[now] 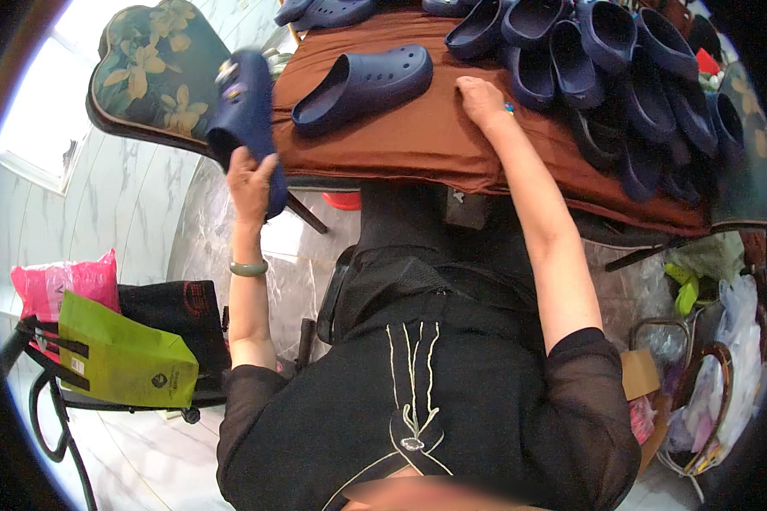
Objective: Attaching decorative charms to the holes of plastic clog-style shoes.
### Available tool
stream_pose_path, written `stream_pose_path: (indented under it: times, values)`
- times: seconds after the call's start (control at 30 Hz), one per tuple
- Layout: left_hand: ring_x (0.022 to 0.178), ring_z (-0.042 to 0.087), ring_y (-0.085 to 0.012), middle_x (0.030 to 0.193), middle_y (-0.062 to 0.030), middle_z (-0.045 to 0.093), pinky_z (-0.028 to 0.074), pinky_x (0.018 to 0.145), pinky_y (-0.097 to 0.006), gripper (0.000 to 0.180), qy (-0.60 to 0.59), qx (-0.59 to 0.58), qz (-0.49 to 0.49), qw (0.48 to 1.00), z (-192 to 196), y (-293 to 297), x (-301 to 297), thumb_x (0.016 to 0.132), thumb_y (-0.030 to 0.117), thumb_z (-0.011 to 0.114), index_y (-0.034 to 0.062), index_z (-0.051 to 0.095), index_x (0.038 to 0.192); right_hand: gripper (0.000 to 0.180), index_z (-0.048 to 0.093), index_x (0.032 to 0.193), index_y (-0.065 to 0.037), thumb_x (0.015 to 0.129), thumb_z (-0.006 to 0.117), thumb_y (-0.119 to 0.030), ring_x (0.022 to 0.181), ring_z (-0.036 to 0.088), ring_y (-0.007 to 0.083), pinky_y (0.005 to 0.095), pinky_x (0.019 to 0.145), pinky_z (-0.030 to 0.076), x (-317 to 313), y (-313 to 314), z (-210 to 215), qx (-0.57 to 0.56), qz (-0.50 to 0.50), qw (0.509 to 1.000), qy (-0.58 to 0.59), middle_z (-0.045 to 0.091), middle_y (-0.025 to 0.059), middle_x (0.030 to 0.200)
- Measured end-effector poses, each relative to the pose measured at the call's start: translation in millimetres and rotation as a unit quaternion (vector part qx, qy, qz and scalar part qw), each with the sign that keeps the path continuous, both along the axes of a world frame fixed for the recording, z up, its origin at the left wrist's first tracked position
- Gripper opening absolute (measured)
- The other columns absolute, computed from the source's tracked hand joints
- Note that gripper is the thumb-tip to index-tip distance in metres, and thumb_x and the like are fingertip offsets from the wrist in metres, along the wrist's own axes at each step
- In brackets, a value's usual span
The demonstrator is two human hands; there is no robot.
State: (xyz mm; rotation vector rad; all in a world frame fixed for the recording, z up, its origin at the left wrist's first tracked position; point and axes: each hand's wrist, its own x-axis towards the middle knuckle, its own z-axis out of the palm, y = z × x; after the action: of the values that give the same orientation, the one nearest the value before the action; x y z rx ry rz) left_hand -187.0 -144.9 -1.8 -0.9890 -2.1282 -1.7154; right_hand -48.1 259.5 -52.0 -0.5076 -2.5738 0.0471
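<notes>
My left hand [250,183] grips a navy clog [247,102] by its heel end, raised at the table's left edge. Small light-coloured decorations show on its upper, which is slightly blurred. A second navy clog [362,89] lies on the brown cloth [383,157] between my hands, with holes on its upper and no decorations visible. Resting on the cloth to the right of that clog, my right hand [483,104] has its fingers curled closed. A tiny blue-green piece [509,108] shows at its outer side; what the fingers hold, if anything, is hidden.
Several navy clogs [609,38] are heaped at the table's right side, and more clogs [337,13] lie at the far left. A floral chair back [149,68] stands left of the table. Lower left, a green bag [123,353] and a pink bag [68,285] sit on a chair.
</notes>
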Motion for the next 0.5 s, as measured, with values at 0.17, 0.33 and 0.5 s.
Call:
stream_pose_path:
  times: [0.17,0.33,0.5]
  values:
    - [0.051,0.043,-0.0212,0.059,-0.0123,0.038,0.036,0.049,-0.034,0.027,0.217,-0.229,-0.221,0.923,23.6,50.7,59.6,0.068,0.009,0.072,0.0005,0.046,0.073,0.019,0.060,0.088,-0.005,0.085,0.043,-0.010,0.091,0.060,0.0307,0.0389,0.077,0.048,16.2,8.7,-9.9,-0.002,0.044,0.990,0.132,0.062,0.0148,0.097]
    - [0.054,0.046,-0.0293,0.062,-0.0180,0.042,0.038,0.052,-0.036,0.028,0.213,-0.312,-0.330,0.865,3.5,80.0,59.5,0.070,0.008,0.068,0.0010,0.042,0.079,0.026,0.060,0.105,-0.007,0.093,0.046,-0.026,0.094,0.060,0.0232,0.0312,0.087,0.043,28.9,-14.1,23.9,-0.626,0.247,0.690,0.266,0.063,0.0082,0.102]
    - [0.066,0.049,-0.0090,0.073,-0.0100,0.059,0.042,0.061,-0.030,0.027,0.010,-0.375,-0.348,0.859,27.5,107.9,52.1,0.077,0.021,0.067,-0.0021,0.058,0.087,0.052,0.056,0.118,-0.010,0.072,0.070,-0.031,0.113,0.046,0.0189,0.0303,0.097,0.033,53.6,-26.6,47.4,-0.358,0.283,0.889,0.042,0.051,0.0059,0.118]
